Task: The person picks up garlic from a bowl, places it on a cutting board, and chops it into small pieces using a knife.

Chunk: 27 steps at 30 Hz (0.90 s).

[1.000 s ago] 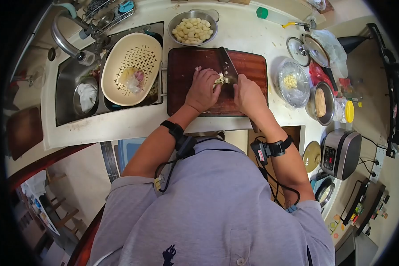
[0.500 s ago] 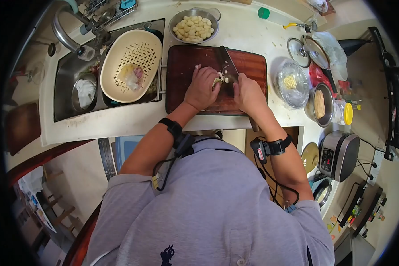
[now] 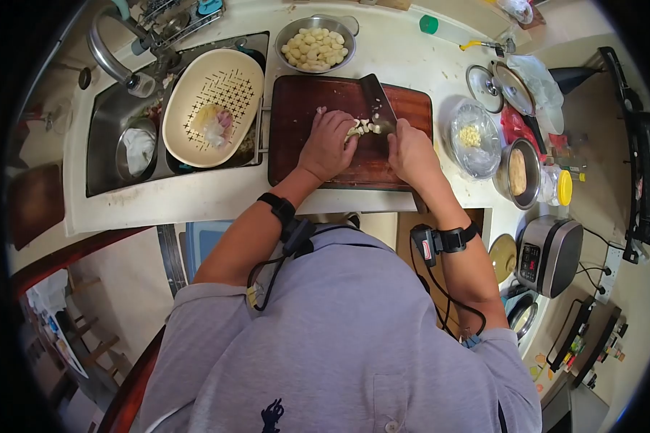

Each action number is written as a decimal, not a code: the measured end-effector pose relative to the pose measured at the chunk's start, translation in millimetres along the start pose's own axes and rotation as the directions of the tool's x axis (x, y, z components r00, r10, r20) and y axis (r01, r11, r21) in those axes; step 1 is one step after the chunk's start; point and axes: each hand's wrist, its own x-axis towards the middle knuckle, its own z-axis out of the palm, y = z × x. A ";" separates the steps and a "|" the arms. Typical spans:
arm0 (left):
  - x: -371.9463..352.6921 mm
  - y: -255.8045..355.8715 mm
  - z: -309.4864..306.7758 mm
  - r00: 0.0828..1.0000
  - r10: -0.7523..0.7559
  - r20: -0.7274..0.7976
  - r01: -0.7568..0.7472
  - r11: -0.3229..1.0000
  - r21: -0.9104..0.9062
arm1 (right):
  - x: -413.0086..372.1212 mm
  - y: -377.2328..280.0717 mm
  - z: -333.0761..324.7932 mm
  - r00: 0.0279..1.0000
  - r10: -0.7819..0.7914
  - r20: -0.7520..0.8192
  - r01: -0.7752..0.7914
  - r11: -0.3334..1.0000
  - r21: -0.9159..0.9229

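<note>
On the dark red-brown cutting board [image 3: 303, 94], my left hand [image 3: 328, 144] is bent over a pale green-and-white vegetable piece [image 3: 351, 134], pressing it to the wood. Its exact kind is hard to make out. My right hand [image 3: 413, 153] grips a cleaver [image 3: 378, 99], whose broad dark blade points away from me. Small white chopped bits [image 3: 366, 125] lie between my left fingertips and the blade, and a few crumbs cling to the steel. The cleaver's handle is mostly hidden by my right hand.
Behind the board stands a metal bowl [image 3: 279, 45] of peeled garlic cloves. A cream perforated basket [image 3: 172, 123] rests over the sink [image 3: 97, 137] at left. At right are a plastic-covered bowl [image 3: 486, 157] with chopped bits, a metal bowl [image 3: 534, 189], pot lids [image 3: 484, 86] and a rice cooker [image 3: 556, 252].
My right hand and the cleaver have shifted slightly right, away from my left hand. More white cut bits show beside the blade. My left hand stays nearly in place.
</note>
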 end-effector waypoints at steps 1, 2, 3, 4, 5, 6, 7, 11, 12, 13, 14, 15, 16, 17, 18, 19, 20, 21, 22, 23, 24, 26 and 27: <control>1.0 0.4 0.3 1.000 0.000 0.003 0.000 1.000 0.004 | -0.7 -2.2 -3.5 1.000 -0.001 0.016 0.001 1.000 0.005; 1.4 1.0 0.7 1.000 0.006 -0.003 -0.006 1.000 0.006 | -1.2 -1.8 -0.8 0.999 0.011 0.035 -0.012 1.000 0.006; 1.5 1.0 0.8 1.000 0.011 -0.008 -0.011 1.000 0.009 | -1.8 -0.8 5.6 0.998 0.022 0.055 -0.022 1.000 0.007; 0.4 0.5 0.5 1.000 0.012 -0.012 -0.012 1.000 0.013 | -2.6 -0.2 14.1 0.996 0.031 0.078 -0.032 0.999 0.008; 0.0 -1.6 -0.1 1.000 0.016 -0.009 -0.016 1.000 0.021 | -4.1 0.6 26.4 0.999 0.025 0.038 -0.026 0.999 0.025; 0.9 -2.2 -1.8 1.000 0.022 -0.004 -0.022 0.999 0.027 | -8.3 -2.4 36.4 1.000 0.023 -0.003 -0.023 0.999 0.042; 1.2 1.2 -2.3 0.999 0.033 0.005 -0.033 0.999 0.026 | -14.1 -1.8 41.7 0.998 0.031 -0.046 -0.028 0.998 0.057; 2.1 -0.2 0.0 1.000 0.017 0.002 -0.017 1.000 0.008 | -7.3 -5.3 26.1 0.999 0.037 -0.012 -0.037 0.998 0.043; 2.1 -0.2 -1.4 1.000 0.008 -0.003 -0.008 1.000 -0.004 | -5.3 -8.7 19.8 0.999 0.027 -0.020 -0.026 0.999 0.042; 1.1 0.4 -1.7 1.000 -0.005 -0.007 0.005 1.000 -0.020 | -5.1 -10.4 14.3 1.000 0.020 -0.024 -0.019 0.999 0.040; 0.4 0.5 -1.7 1.000 -0.005 -0.001 0.005 1.000 -0.012 | -6.4 -10.0 11.8 1.000 0.016 -0.026 -0.015 0.999 0.035; 0.7 1.3 -2.1 1.000 -0.003 0.006 0.003 1.000 -0.008 | -7.7 -9.0 13.4 0.999 0.040 0.013 -0.040 0.999 0.017; 2.2 1.6 -2.0 1.000 0.000 0.011 0.000 1.000 -0.002 | -6.2 -8.8 17.4 0.997 0.062 0.050 -0.062 0.998 -0.001; 3.9 1.5 -2.5 1.000 0.016 -0.002 -0.016 1.000 -0.004 | -4.4 -9.5 22.6 0.993 0.079 0.086 -0.078 0.997 -0.019; 3.4 0.3 -2.3 0.999 0.028 -0.015 -0.028 1.000 -0.005 | -5.7 -9.4 30.6 0.997 0.067 0.040 -0.068 0.998 0.017; 1.3 0.0 -2.3 0.999 0.040 -0.027 -0.040 0.999 -0.006 | -9.5 -9.4 38.7 0.998 0.058 -0.005 -0.058 0.997 0.051; -0.2 -0.1 -2.5 0.999 0.026 -0.020 -0.026 1.000 -0.010 | -12.5 -6.8 43.4 0.997 0.054 -0.054 -0.049 0.995 0.083; 0.2 0.1 -2.0 1.000 0.017 -0.017 -0.018 1.000 -0.017 | -12.6 -5.2 40.4 0.998 0.051 -0.033 -0.048 0.996 0.073; 2.7 0.6 -0.9 1.000 0.012 -0.015 -0.013 1.000 -0.023 | -10.2 -3.2 36.0 0.999 0.047 -0.016 -0.046 0.997 0.064; 4.5 1.4 -0.2 1.000 -0.001 -0.022 0.000 0.999 -0.043 | -7.6 -3.1 32.3 0.999 0.040 0.000 -0.040 0.997 0.059; 4.5 1.5 -0.8 0.999 -0.017 -0.027 0.015 0.998 -0.058 | -6.0 -5.3 28.9 0.999 0.028 -0.018 -0.026 0.998 0.058; 2.8 -1.4 -2.9 0.999 -0.030 -0.031 0.028 0.998 -0.059 | -5.0 -10.5 22.2 0.999 0.003 -0.043 -0.001 0.998 0.056; 3.2 -1.1 -3.1 0.999 -0.024 -0.033 0.023 0.999 -0.047 | -4.2 -13.6 19.0 1.000 0.012 0.000 -0.012 0.999 0.039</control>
